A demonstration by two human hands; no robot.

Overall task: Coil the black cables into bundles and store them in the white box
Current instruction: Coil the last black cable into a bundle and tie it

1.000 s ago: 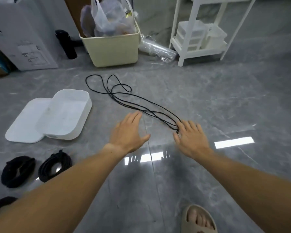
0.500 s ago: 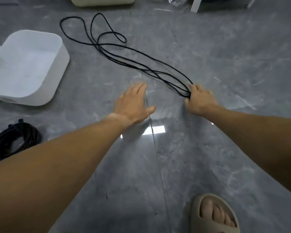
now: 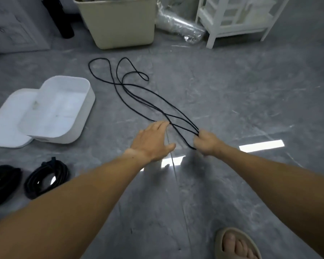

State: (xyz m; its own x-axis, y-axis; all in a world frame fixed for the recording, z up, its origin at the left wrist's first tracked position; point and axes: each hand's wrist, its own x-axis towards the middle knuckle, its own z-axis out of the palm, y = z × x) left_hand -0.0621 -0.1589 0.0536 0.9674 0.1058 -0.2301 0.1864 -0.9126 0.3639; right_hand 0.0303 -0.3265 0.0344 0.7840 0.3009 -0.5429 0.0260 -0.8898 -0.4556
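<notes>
Right hand (image 3: 206, 142) fists the gathered strands of the thin, limp black cable (image 3: 138, 94) right of the white box (image 3: 60, 109); left hand (image 3: 153, 141) hovers spread, empty. Light stuff; grip that bunch.

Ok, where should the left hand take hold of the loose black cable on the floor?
Probably on the strands just beyond the right hand, which already grips the loose black cable. There they run close together, so the open left hand can close over them from above.
</notes>
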